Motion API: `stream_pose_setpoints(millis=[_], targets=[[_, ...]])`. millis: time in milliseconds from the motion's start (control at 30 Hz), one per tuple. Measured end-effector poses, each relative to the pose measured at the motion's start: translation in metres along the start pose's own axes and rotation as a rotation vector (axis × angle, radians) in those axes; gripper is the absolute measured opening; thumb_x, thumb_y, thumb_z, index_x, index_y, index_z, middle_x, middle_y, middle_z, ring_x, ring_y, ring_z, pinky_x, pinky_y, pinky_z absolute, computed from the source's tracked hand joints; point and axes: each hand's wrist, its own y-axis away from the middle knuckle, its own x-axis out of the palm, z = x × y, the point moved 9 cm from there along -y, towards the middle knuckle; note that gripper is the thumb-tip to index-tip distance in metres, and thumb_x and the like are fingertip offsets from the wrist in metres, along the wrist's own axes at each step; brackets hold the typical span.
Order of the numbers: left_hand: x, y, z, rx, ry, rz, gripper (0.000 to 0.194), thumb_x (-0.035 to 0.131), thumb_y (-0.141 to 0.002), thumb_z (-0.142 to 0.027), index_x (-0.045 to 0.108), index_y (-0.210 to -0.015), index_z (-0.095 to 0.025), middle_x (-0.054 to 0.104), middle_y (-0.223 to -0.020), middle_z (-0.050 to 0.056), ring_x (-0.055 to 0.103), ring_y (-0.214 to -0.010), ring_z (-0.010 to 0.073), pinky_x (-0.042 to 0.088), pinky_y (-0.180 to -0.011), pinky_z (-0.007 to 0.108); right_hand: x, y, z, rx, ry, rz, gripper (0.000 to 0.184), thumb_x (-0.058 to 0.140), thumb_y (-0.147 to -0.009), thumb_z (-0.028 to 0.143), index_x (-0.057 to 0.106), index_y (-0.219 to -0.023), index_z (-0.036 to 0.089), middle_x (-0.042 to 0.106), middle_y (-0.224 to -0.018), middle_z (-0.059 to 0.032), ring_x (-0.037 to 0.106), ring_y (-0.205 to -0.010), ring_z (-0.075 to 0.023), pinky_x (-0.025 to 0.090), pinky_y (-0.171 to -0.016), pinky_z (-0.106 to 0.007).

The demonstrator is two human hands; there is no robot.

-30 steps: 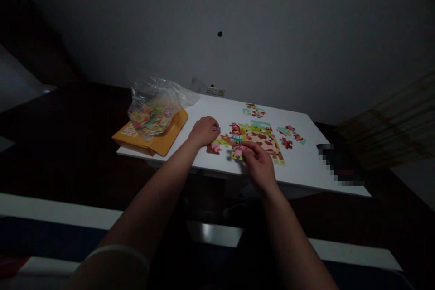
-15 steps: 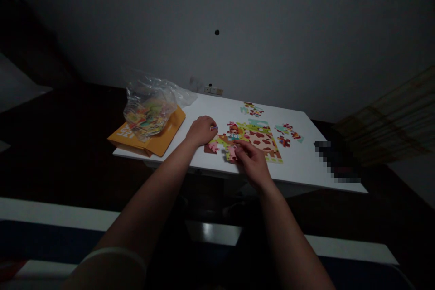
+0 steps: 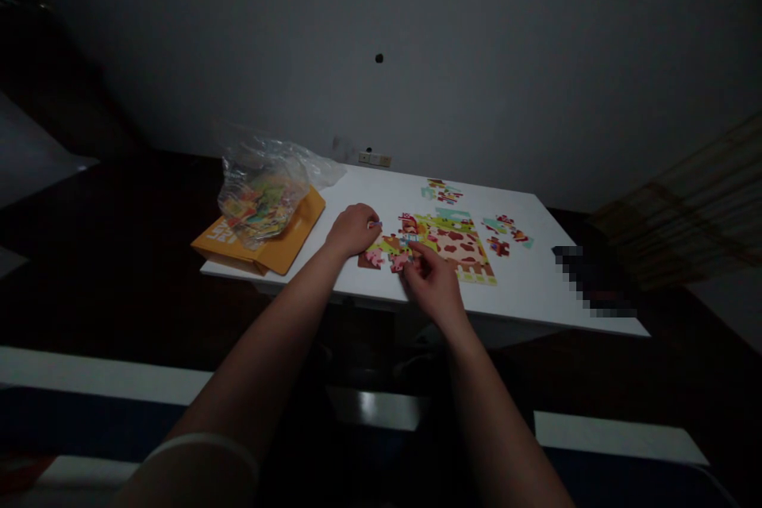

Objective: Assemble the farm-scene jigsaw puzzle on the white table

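A partly joined jigsaw puzzle [image 3: 458,244] with a brown-patched cow lies on the white table [image 3: 524,294]. My right hand [image 3: 439,286] is at its lower left edge, thumb and fingers closed on a puzzle piece [image 3: 400,261] with pink on it. That piece lies against the green and brown part of the picture; whether it is locked in cannot be told. My left hand [image 3: 354,230] rests on the table left of the puzzle, fingers curled. A small pale puzzle piece [image 3: 375,224] shows at its fingertips, mostly hidden. Just below them lies a piece with a pink pig [image 3: 373,257].
On the left, a clear plastic bag [image 3: 262,198] of puzzle pieces sits on a yellow box [image 3: 286,242]. Loose pieces lie at the back [image 3: 444,192] and to the right [image 3: 506,236] of the puzzle. A dark, pixelated object [image 3: 595,286] is at the table's right edge.
My right hand has moved slightly left, bringing the pink piece from a tilted position down against the puzzle's left part. My left hand has stayed put.
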Motion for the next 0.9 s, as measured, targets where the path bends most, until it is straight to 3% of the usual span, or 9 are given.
stream_pose_setpoints(millis=[133,367,667,900], targets=[[-0.001,0.001,-0.002,-0.008,0.005,0.008,0.019,0.069,-0.098,-0.032,0.084,-0.107,-0.022,0.080,-0.123,0.012,0.071,-0.121,0.0305,0.056,-0.109,0.046,0.010,0.001,0.014,-0.120,0.345,0.085,0.047,0.063,-0.097,0.036,0.078,-0.137,0.019,0.079,-0.091,-0.0080,0.070,-0.093,-0.0298,0.054,-0.094,-0.047],[-0.002,0.000,-0.001,-0.019,0.017,0.003,0.017,0.072,-0.098,-0.031,0.085,-0.105,-0.023,0.081,-0.123,0.012,0.071,-0.121,0.0311,0.057,-0.110,0.046,0.013,-0.006,0.014,-0.078,0.466,0.125,0.042,0.064,-0.098,0.037,0.077,-0.132,0.015,0.079,-0.087,-0.0088,0.070,-0.083,-0.0292,0.049,-0.079,-0.041],[-0.002,0.002,-0.005,-0.027,0.008,0.010,0.018,0.070,-0.099,-0.030,0.084,-0.107,-0.023,0.080,-0.126,0.012,0.070,-0.126,0.0321,0.056,-0.112,0.048,0.009,-0.010,0.014,-0.105,0.567,0.117,0.042,0.064,-0.098,0.042,0.081,-0.129,0.018,0.080,-0.085,-0.0113,0.070,-0.076,-0.0294,0.049,-0.073,-0.042],[-0.002,0.001,-0.004,-0.030,-0.007,0.011,0.019,0.070,-0.099,-0.031,0.085,-0.108,-0.024,0.080,-0.126,0.011,0.070,-0.126,0.0316,0.057,-0.113,0.047,0.013,-0.009,0.025,-0.114,0.768,0.135,0.034,0.066,-0.100,0.041,0.085,-0.117,0.019,0.078,-0.082,-0.0149,0.069,-0.072,-0.0303,0.048,-0.071,-0.042]])
